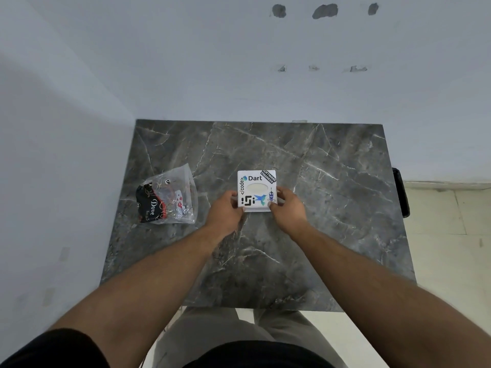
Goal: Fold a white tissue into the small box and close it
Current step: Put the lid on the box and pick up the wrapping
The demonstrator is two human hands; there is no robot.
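A small white square box (pixel 256 183) covered in stickers lies flat in the middle of the grey marble table (pixel 332 168). Its top has an oval opening in which something off-white shows. My left hand (pixel 225 208) grips the box's near left corner and side. My right hand (pixel 287 205) grips the near right corner and side. The fingers of both hands wrap the box's edges. The lid sits flat over the box. No loose tissue is visible on the table.
A clear plastic bag (pixel 170 195) holding a dark pouch and small items lies on the table to the left of the box. A wall stands behind and to the left. A dark object (pixel 400 192) hangs off the table's right edge.
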